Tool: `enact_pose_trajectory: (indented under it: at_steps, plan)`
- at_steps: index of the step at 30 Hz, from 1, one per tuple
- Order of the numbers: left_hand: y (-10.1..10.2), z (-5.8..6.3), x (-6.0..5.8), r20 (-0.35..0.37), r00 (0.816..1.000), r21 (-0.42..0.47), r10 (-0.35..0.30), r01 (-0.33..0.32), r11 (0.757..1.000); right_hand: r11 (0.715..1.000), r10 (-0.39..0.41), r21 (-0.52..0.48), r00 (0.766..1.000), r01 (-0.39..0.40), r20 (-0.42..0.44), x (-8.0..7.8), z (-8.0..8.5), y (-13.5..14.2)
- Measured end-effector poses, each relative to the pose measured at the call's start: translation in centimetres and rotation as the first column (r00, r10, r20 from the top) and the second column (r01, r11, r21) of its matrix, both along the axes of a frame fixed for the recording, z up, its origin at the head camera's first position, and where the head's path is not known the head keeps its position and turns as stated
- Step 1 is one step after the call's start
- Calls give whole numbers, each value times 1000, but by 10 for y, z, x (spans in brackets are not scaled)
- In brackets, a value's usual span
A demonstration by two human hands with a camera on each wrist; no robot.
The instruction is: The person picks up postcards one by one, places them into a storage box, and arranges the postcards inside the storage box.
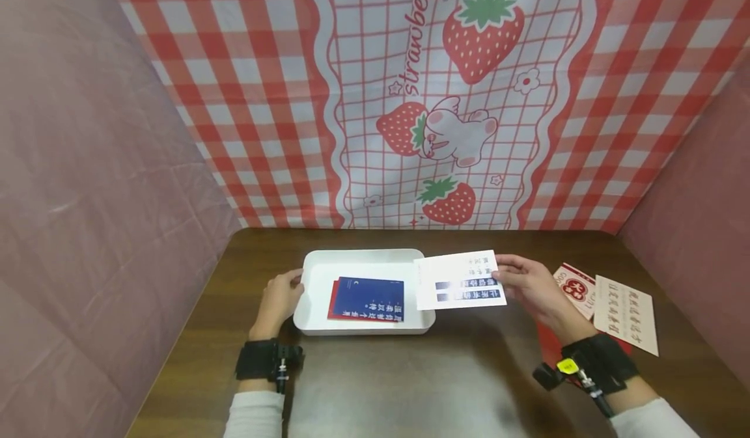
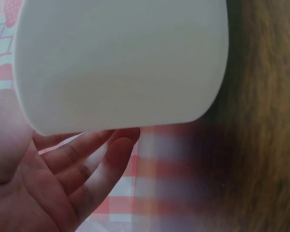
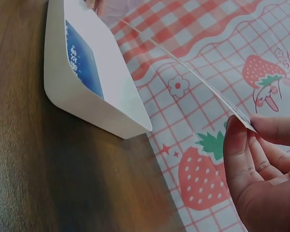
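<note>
My right hand (image 1: 530, 285) pinches the right end of a white card (image 1: 457, 262) printed with dark text and blue bars. The card hangs over the right end of a white tray (image 1: 363, 327), and shows almost edge-on in the right wrist view, between thumb and fingers. At the tray's left end, my left hand (image 1: 281, 301) grips the rim; in the left wrist view its fingers (image 2: 94, 179) lie partly hidden behind the tray wall. Inside the tray, a dark blue card (image 1: 372, 298) with white writing lies over a red card (image 1: 333, 301).
On the table's right side lie a red-and-white card (image 1: 573, 288) marked LUCK, a cream card (image 1: 627, 314) with dark writing, and something red (image 1: 547, 343) partly under my right wrist. A strawberry-patterned checked cloth (image 1: 281, 99) hangs behind the brown table (image 1: 199, 366).
</note>
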State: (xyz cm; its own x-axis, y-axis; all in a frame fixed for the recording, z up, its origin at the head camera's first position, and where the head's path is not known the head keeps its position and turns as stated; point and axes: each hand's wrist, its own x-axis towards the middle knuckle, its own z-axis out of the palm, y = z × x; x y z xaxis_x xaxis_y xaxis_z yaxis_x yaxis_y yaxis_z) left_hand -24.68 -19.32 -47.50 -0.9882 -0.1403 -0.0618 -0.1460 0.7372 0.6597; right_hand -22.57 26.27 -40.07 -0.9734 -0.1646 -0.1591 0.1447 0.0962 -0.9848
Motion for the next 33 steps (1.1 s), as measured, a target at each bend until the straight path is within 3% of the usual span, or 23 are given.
enact_pose_trajectory:
  at_steps: [7,12,20,26,33]
  plan:
    - [0,1,-2,16,1000,16,8,-8,1000,999,33,-25,999,-33,-15,-5,4,-10]
    - [0,1,-1,21,1000,19,9,-10,1000,1000,27,-1,1000,-27,0,-7,5,-17]
    - [0,0,-2,36,999,20,8,-9,1000,998,-4,-65,1000,5,11,-9,4,-26]
    - [0,-2,-2,34,999,19,3,-3,1000,999,-19,-44,999,20,27,-10,3,-34]
    - [0,-1,-2,33,999,25,3,-4,1000,996,-73,55,997,71,37,-16,4,-48]
